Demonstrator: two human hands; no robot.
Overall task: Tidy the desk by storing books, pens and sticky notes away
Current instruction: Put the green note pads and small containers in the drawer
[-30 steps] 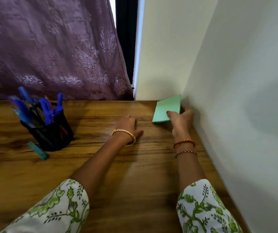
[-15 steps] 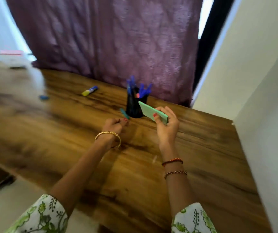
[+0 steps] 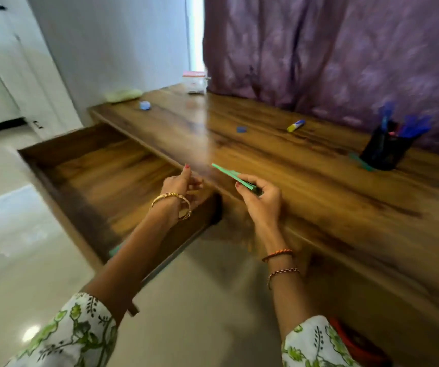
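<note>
**Handling the Sticky-Note Pad During Transfer to the Drawer**

Holding the green sticky-note pad in our right hand, we pinch its near end between thumb and curled fingers. The pad juts out toward 11 o'clock, seen almost edge-on, above the front edge of the desk. The open drawer lies to 9 o'clock of the pad, and its wooden floor is visible.

Our left hand hovers over the right-hand part of the drawer with its fingers loosely curled and the thumb raised. We see nothing gripped in it, though motion blur hides the fingertips.

We judge the pad to be light and fairly stiff as a block, but bendable across its thin face. Its loose sheets can fan or crease at the free end. We therefore recommend gripping across the flat faces near one short edge, as at present, or by the two long edges for lowering it flat. The paper surface offers good friction, so slipping is unlikely. It is not fragile, and a short release onto the drawer floor should do no harm.

The pen holder stands at 2 o'clock, well apart.
</note>
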